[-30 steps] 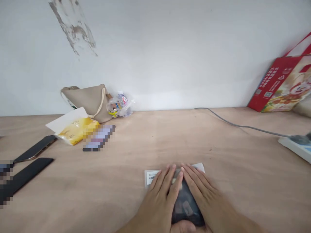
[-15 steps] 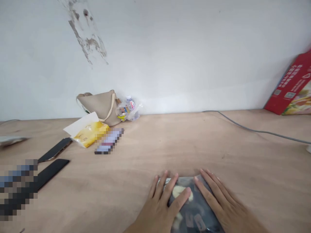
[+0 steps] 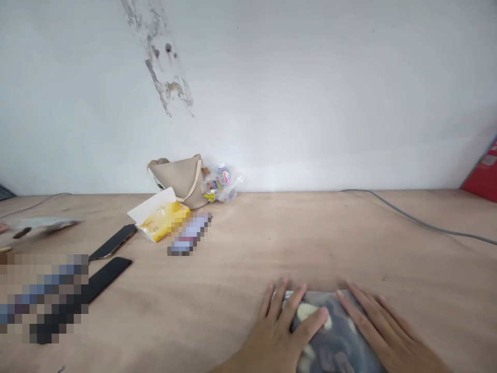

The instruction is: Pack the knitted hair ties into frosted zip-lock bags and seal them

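A clear plastic bag (image 3: pixel 330 344) with a dark folded item inside, bearing pale yellow patches and lettering, lies flat on the table at the bottom of the view. My left hand (image 3: pixel 281 329) rests on its left side, fingers spread and thumb across a pale patch. On its right side lies my right hand (image 3: pixel 388 331), palm down with fingers stretched out. Both hands touch the bag, and neither is closed round anything. The bag's near end runs out of the picture.
On the wooden table (image 3: pixel 272 248), to the left, lie a yellow tissue pack (image 3: pixel 165 220), a blurred phone (image 3: pixel 190 234) and dark phones (image 3: pixel 116 241). A beige handbag (image 3: pixel 178 178) and a bottle in a plastic bag (image 3: pixel 223 181) stand by the wall. A grey cable (image 3: pixel 419 223) crosses the right, near a red box (image 3: pixel 483 176).
The view has turned left, so everything sits farther right and slightly lower. Both hands stay spread on the bag in nearly the same places.
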Demonstrator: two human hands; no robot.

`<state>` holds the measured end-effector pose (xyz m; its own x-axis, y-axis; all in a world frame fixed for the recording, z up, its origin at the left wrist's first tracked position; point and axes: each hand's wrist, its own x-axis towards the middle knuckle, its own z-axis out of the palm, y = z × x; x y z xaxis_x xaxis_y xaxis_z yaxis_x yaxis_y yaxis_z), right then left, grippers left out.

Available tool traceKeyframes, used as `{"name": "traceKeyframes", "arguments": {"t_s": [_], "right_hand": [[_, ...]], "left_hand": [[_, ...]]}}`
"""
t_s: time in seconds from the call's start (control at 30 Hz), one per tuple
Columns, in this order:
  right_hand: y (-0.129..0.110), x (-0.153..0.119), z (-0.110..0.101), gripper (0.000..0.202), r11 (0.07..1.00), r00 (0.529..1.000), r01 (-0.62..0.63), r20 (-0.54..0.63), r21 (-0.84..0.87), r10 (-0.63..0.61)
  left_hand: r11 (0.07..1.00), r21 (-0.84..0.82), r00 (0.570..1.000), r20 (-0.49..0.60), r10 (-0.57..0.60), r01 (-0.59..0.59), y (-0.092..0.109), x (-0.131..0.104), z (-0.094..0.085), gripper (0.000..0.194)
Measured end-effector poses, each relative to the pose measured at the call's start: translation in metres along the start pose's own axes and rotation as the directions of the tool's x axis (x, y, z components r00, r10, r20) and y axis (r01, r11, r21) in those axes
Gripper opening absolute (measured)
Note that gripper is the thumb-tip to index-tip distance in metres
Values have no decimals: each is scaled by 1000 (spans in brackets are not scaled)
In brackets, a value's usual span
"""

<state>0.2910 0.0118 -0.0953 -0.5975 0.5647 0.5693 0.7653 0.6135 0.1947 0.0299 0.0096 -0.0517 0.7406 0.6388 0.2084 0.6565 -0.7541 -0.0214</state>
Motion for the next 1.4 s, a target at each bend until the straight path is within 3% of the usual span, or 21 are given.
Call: {"name": "traceKeyframes", "arguments": {"t_s": [0.17, 0.37, 0.63, 0.9, 1.23, 1.33, 1.4], "right_hand": [[12, 12, -15, 90, 999, 1000, -2, -28, 33, 3], [16, 20, -21, 99, 1000, 1000, -3, -26, 19, 4], [21, 17, -17, 105, 992, 994, -96, 68, 76, 91], [19, 23, -20, 108, 993, 993, -104, 70, 59, 99], [17, 15, -9, 104, 968, 985, -167, 64, 188, 157], [19, 8, -11, 78, 861, 922, -386, 126, 331, 365], [22, 1, -17, 62, 676, 795, -601, 226, 426, 564]], "left_hand": [[984, -180, 997, 78, 16, -1, -10, 22, -8, 91], [973, -231, 995, 99, 20, 3, -17, 26, -2, 94], [997, -70, 998, 52, -24, 28, -23, 25, 10, 104], [985, 161, 996, -66, -57, 67, -34, 7, 12, 83], [989, 5, 985, 84, -150, 150, -27, -1, -11, 115], [978, -60, 977, 86, -196, 202, -25, -1, -16, 115], [969, -98, 974, 20, -227, 228, -25, -4, -20, 111]]}}
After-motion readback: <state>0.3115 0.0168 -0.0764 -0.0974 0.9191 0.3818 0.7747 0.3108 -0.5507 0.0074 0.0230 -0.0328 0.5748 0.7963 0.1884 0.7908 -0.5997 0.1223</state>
